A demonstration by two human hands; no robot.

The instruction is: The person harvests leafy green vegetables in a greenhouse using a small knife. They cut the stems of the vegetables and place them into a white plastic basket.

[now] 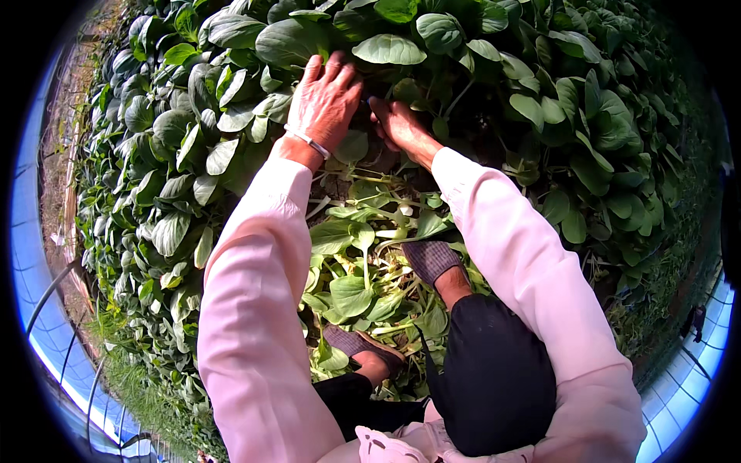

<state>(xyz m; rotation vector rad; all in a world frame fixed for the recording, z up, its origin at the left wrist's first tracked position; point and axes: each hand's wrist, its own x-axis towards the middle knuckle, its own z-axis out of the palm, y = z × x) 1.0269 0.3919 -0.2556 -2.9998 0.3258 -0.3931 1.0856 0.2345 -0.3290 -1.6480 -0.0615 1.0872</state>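
Broad-leaved green plants, bok choy by their look, stand densely in front of me. My left hand (328, 98), with a pale bracelet at the wrist, reaches among them, its fingertips just below a large dark leaf (292, 43). What lies under its palm is hidden. To its right, my right hand (399, 124) is curled with the thumb towards the left hand, around the handle end of a small tool that is mostly hidden. A rounded pale-lit leaf (389, 50) spreads above both hands. Cut or loose leaves (351, 296) lie on the ground below them.
My shoes, one at the right (431, 260) and one lower left (359, 342), rest among the loose leaves. Dense leafy plants (171, 127) flank me on both sides. Curved hoops and blue-white sheeting (75, 347) run along the outer edges.
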